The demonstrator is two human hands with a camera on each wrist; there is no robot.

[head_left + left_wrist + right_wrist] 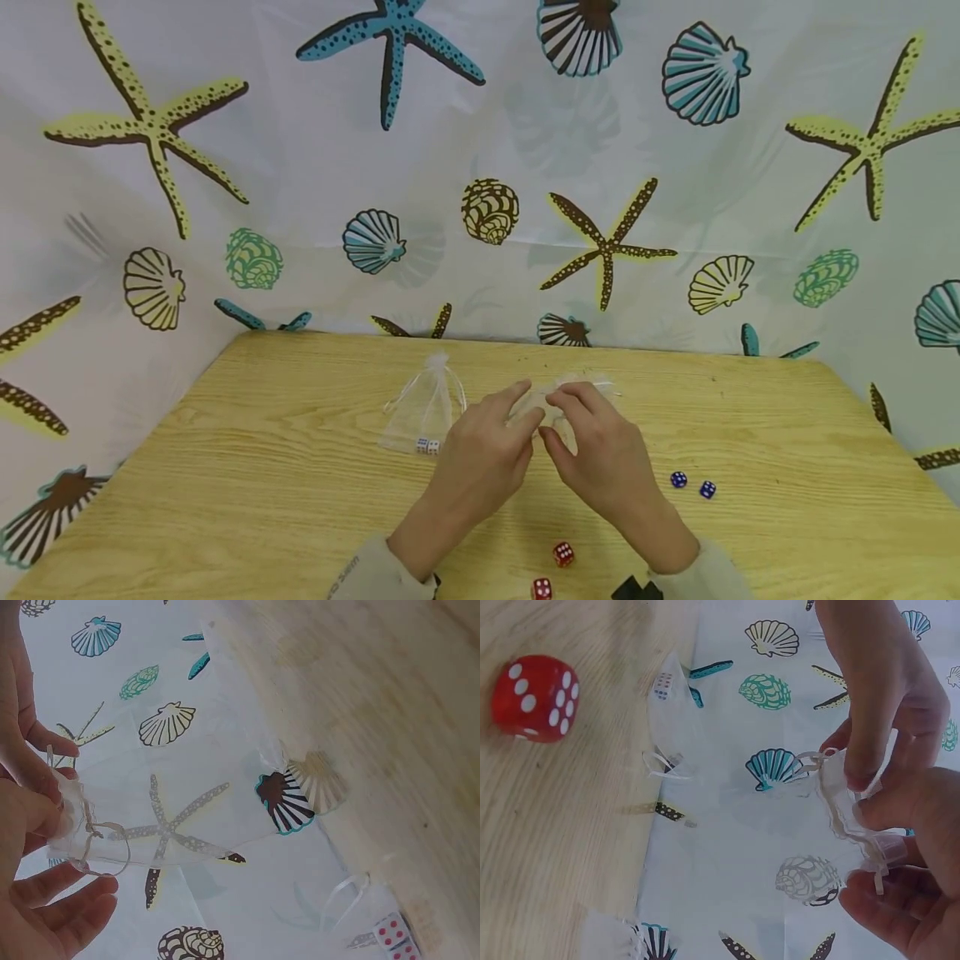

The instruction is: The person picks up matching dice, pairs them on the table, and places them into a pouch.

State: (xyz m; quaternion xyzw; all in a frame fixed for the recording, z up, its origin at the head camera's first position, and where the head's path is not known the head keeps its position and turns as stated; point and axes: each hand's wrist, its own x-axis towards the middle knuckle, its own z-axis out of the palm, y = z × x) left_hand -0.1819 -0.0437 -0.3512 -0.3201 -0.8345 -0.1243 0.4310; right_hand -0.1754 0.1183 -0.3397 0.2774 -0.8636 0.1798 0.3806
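Observation:
Both hands hold a sheer white drawstring pouch (199, 806) up by its gathered mouth, its see-through body hanging below. My left hand (483, 450) pinches one side of the mouth with thumb and fingers. The other side is pinched by my right hand (603, 450); the two hands nearly meet. A thin drawstring loop (124, 851) dangles from the neck in the left wrist view. No dice show inside this pouch. Left of the hands, another sheer pouch (429, 400) lies on the table with white dice (428, 447) in its bottom.
Two red dice (563, 553) lie near the front, between the forearms. Two blue dice (678, 479) sit right of my right hand. More sheer white fabric (603, 385) lies behind that hand. A curtain (480, 275) printed with shells and starfish stands behind the wooden table (262, 467).

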